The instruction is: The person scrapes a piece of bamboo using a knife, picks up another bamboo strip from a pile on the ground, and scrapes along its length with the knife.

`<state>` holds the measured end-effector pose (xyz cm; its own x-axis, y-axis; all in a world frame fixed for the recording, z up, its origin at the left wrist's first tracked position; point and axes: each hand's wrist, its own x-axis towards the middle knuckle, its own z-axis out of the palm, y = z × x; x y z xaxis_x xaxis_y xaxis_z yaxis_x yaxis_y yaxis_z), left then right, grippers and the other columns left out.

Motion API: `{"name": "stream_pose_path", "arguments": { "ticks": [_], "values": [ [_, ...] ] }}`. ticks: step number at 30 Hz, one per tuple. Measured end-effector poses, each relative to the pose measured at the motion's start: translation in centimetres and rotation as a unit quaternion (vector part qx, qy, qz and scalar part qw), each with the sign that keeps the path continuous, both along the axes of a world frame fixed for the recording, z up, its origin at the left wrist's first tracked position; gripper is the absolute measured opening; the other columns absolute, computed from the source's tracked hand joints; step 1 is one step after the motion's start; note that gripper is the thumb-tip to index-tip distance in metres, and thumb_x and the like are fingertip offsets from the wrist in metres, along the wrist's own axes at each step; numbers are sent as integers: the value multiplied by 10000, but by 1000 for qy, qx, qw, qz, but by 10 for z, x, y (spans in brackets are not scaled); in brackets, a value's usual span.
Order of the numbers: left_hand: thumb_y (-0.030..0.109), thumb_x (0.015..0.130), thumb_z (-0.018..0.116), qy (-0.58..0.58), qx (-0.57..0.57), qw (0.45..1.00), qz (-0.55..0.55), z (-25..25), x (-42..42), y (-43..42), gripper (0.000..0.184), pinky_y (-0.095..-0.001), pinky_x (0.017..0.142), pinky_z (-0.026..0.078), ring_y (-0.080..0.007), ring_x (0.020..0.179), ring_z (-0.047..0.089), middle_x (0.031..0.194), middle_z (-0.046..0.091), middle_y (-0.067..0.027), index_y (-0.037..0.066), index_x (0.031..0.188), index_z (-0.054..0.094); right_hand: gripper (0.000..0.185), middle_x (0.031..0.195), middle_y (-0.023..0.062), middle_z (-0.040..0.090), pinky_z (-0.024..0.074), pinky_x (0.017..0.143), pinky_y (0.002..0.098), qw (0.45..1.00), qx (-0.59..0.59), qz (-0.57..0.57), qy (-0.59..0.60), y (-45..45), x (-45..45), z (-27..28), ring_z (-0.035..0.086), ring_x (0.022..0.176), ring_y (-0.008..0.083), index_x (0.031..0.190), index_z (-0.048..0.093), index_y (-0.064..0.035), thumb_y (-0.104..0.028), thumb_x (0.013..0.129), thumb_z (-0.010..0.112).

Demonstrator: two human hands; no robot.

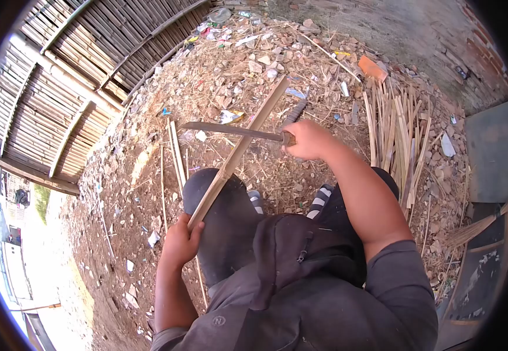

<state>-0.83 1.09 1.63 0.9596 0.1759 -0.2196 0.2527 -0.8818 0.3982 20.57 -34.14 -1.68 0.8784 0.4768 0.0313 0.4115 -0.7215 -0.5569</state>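
The wood strip [232,159] slants past the left knee [233,191], its low end held in the left hand [182,241], and as the right hand [306,140] grips the knife [216,127] crossing it, it's best to hold steady and keep the left hand well clear.

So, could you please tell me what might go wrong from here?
The knife, in the right hand, crosses the strip and could slip down it towards the left hand or left knee. The strip's far end looks unsupported, so it might twist or tip under pressure.
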Motion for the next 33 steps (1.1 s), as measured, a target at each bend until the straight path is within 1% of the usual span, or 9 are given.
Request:
{"name": "stream_pose_path", "arguments": {
  "ticks": [4,7,13,16,20,23,26,29,33],
  "values": [
    [306,965,668,-14,-12,1000,-4,4,2,-4,358,-524,751,531,-485,825,690,817,689,-292,-13,1107,591,307,886,159,719,548,788,471,993,32,-102,41,-14,8,3,704,891,350,1052,722,-79,-269,812,743],
    [315,967,666,-11,9,1000,-21,-2,5,1,366,-524,751,529,-486,823,689,812,688,-291,-10,1116,589,322,896,198,704,542,770,485,997,29,-58,-30,-11,2,-4,693,874,381,1037,717,-69,-282,801,769],
    [324,967,666,-4,3,1000,-19,0,4,1,374,-525,745,523,-487,815,687,816,686,-297,-12,1113,587,290,907,191,707,555,829,475,994,-94,51,6,15,-19,18,703,944,366,1047,723,-129,-283,802,746],
    [347,981,649,4,12,1000,6,-2,0,-1,379,-512,748,518,-466,859,692,867,685,-298,-13,1084,587,298,809,171,694,526,726,478,999,26,35,-11,3,2,-5,688,806,373,1012,721,-72,-275,798,760],
    [343,977,651,-3,10,1000,-5,1,1,-3,388,-517,759,522,-476,866,691,874,688,-304,-21,1095,586,460,980,189,728,548,835,457,994,46,-75,64,-14,10,2,703,936,367,1219,717,-75,-246,794,766],
    [334,967,664,-9,11,1000,-19,0,5,0,394,-531,764,523,-486,864,690,865,692,-309,-24,1112,586,389,950,192,722,548,831,465,996,43,-70,40,-14,5,-2,702,929,370,1151,729,-86,-246,798,759],
    [332,965,666,-13,10,1000,-23,-1,5,-1,383,-531,765,523,-483,858,688,857,689,-305,-22,1085,583,306,841,191,703,527,746,479,1000,10,-3,-17,-6,-2,-11,689,819,382,1033,731,-77,-265,794,768],
    [330,964,669,-6,3,1000,-16,0,5,0,375,-529,760,523,-483,852,685,843,685,-300,-19,1059,576,308,867,205,701,528,754,483,998,-59,36,3,8,-15,13,685,853,394,1032,729,-79,-266,790,762],
    [340,972,659,-7,4,1000,-4,-6,0,3,379,-518,751,524,-470,845,693,840,686,-289,-14,1080,581,327,989,171,730,546,855,485,999,-20,2,35,2,-2,11,696,978,367,1069,714,-83,-273,805,749]
  ]
}}
